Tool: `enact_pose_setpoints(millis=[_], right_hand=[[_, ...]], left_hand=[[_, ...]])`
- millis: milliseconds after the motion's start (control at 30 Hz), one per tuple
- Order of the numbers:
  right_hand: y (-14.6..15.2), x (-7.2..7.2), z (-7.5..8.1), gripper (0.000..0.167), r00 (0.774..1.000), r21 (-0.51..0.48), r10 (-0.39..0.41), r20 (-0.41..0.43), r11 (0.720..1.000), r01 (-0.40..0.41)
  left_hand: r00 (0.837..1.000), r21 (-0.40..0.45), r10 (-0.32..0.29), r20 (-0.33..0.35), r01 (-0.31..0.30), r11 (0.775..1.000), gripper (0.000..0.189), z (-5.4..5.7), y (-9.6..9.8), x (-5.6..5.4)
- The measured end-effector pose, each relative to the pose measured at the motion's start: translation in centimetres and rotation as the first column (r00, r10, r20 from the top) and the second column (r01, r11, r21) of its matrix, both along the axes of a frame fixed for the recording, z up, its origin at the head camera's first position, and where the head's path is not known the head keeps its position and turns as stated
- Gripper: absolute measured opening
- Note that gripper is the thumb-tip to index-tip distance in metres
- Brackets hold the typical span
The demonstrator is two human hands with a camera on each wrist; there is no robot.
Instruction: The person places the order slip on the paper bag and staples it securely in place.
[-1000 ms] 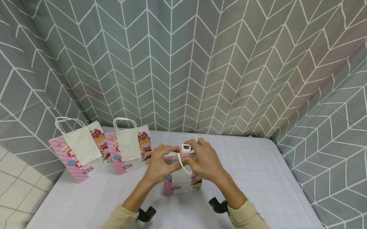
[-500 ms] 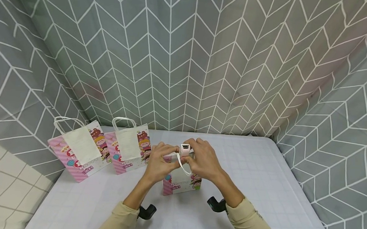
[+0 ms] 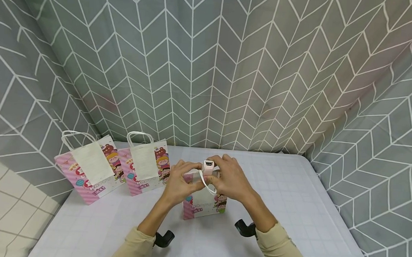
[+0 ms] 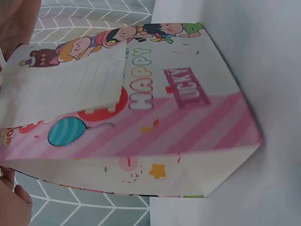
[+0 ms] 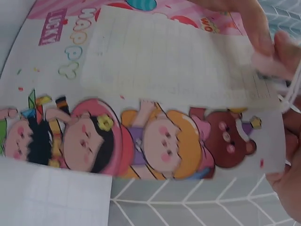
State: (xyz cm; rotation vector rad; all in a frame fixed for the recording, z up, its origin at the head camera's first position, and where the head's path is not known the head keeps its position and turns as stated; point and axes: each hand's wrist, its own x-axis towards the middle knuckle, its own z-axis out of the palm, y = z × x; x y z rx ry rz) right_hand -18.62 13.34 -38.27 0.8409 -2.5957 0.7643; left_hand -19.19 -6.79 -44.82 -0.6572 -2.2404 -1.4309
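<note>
A small pink-and-white gift bag (image 3: 202,206) printed with cartoon figures stands upright on the table in front of me. My left hand (image 3: 180,185) pinches its top edge on the left, by the white handle (image 3: 205,186). In my right hand (image 3: 232,181), thumb and forefinger grip a small pink-and-white device (image 3: 208,167) with a dark rectangular slot in its end, held at the top of the bag. The right wrist view shows this device (image 5: 270,66) blurred at the bag's mouth. A cream paper flap (image 5: 174,56) covers the bag's upper front. The fingers partly hide the top edge.
Two matching gift bags, one farther left (image 3: 90,169) and one nearer (image 3: 143,168), stand at the back left with handles up. A white cloth covers the table (image 3: 278,210). Patterned grey curtains (image 3: 209,66) hang behind and at the sides.
Almost nothing differs. Both hands stay at the top of the bag, and the device shifts up only very slightly.
</note>
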Motion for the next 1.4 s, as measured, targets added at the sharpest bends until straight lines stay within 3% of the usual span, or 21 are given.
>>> enact_pose_setpoints(millis=[267,433,733,967,1400], right_hand=[[0.5,0.0,0.2,0.046,0.998,-0.030,0.025,0.065,0.999,-0.023],[0.8,0.0,0.3,0.048,0.990,-0.113,0.055,0.128,0.993,-0.041],[2.3,-0.3,0.6,0.054,0.995,-0.212,0.017,0.099,0.977,0.005],[3.9,-0.5,0.4,0.051,0.995,-0.283,-0.019,0.093,0.958,0.045],[7.2,-1.4,-0.8,0.043,0.986,-0.333,-0.102,0.134,0.932,0.142]], left_hand=[[0.999,-0.013,-0.044,0.016,0.044,0.999,0.056,-0.5,-0.4,0.2],[0.998,-0.027,-0.059,0.014,0.060,0.998,0.051,-0.9,-0.8,0.2],[0.998,-0.126,0.016,0.064,-0.008,0.992,0.047,-2.1,-1.5,0.4],[0.997,-0.192,0.054,0.060,-0.042,0.980,0.036,-3.2,-2.1,0.5],[0.987,-0.352,0.126,0.103,-0.082,0.932,0.049,-4.3,-3.1,0.7]])
